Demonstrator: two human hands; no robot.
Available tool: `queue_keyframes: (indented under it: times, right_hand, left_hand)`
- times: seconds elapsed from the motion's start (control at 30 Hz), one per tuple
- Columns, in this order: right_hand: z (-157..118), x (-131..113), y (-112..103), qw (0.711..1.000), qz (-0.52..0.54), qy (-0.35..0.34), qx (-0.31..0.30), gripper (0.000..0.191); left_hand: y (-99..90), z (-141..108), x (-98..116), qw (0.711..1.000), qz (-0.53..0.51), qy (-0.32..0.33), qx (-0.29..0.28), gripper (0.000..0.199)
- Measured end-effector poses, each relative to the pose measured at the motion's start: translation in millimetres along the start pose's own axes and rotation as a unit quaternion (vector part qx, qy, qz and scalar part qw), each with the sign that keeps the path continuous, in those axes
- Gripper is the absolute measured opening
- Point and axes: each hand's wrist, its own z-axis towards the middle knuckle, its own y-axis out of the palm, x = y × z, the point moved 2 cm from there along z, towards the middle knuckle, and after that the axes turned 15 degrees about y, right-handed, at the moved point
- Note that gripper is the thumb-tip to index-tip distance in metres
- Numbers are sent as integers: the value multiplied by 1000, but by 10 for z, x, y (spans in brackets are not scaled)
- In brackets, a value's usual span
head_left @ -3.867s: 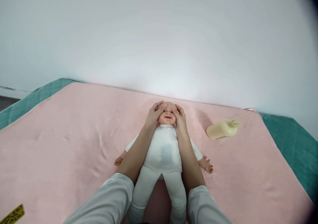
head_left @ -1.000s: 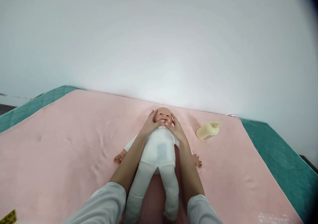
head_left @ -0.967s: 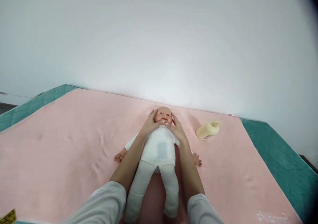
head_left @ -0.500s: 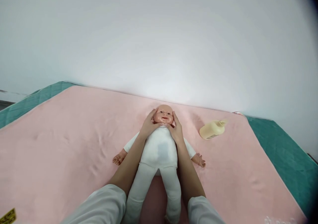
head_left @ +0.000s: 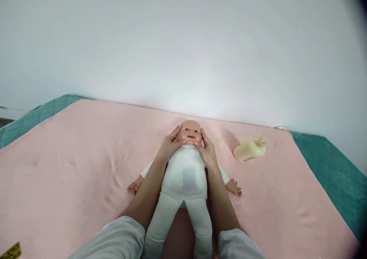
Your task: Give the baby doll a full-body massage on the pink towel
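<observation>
In the head view, a doll (head_left: 184, 163) lies on its back on a pink sheet (head_left: 71, 167), with its head toward the wall (head_left: 183, 44) and its legs pointing back at the person. The left hand (head_left: 168, 146) is cupped against the left side of the doll's head in this view, its fingers curved up along the cheek and temple and its thumb across at the chin. The right hand (head_left: 208, 152) mirrors it on the other side, fingers along the temple and thumb near the jaw, so the two hands hold the head between them. The doll's face is uncovered and turned up.

The person's forearms run along both sides of the doll's body, crossing over its arms; the doll's small hands show beyond them, palms out on the sheet. Pale rolled sleeves (head_left: 114, 238) sit around the person's elbows. The doll wears a white top and white leggings, and a bluish-grey patch (head_left: 189, 176) shows on its belly. The ends of its legs are cut off by the bottom edge.

To the right of the doll, well apart from the right hand, is a pale yellow pump bottle (head_left: 249, 150); I cannot tell whether it stands or lies. A green quilted cover (head_left: 335, 171) shows past the sheet at both sides. A yellow and black label (head_left: 11, 250) is in the lower left corner.
</observation>
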Motion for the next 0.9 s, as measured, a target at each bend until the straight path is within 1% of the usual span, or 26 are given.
queue_keyframes:
  times: [0.13, 0.27, 0.37, 0.43, 0.5, 0.57, 0.67, 0.77, 0.9]
  right_hand:
    - [30, 49, -52, 999, 43, 20, -20, 84]
    - [33, 66, -60, 996, 57, 29, -56, 86]
    - [9, 49, -51, 997, 46, 30, -55, 90]
    - [-11, 33, -37, 998, 29, 35, -47, 95]
    - [-25, 19, -17, 998, 6, 44, -37, 100]
    - [-34, 3, 4, 998, -24, 47, -21, 104]
    - [-37, -28, 35, 997, -68, 26, 5, 106]
    - [-32, -46, 55, 996, -90, 7, 13, 109]
    - [-15, -30, 48, 992, -123, -20, 15, 107]
  left_hand:
    - [-24, 26, -56, 1000, -7, 11, -18, 77]
    - [-32, 33, -71, 999, -31, 1, -26, 75]
    - [-20, 29, -49, 997, -74, -17, -22, 70]
    - [1, 20, -16, 996, -86, -19, -22, 73]
    - [27, 8, 19, 998, -64, -13, -23, 81]
    - [55, -4, 35, 999, -15, -7, -27, 89]
    - [90, -7, 9, 997, 59, 22, -43, 98]
    - [101, 7, -56, 991, 106, 67, -55, 100]
    - [90, 27, -105, 985, 138, 87, -56, 95]
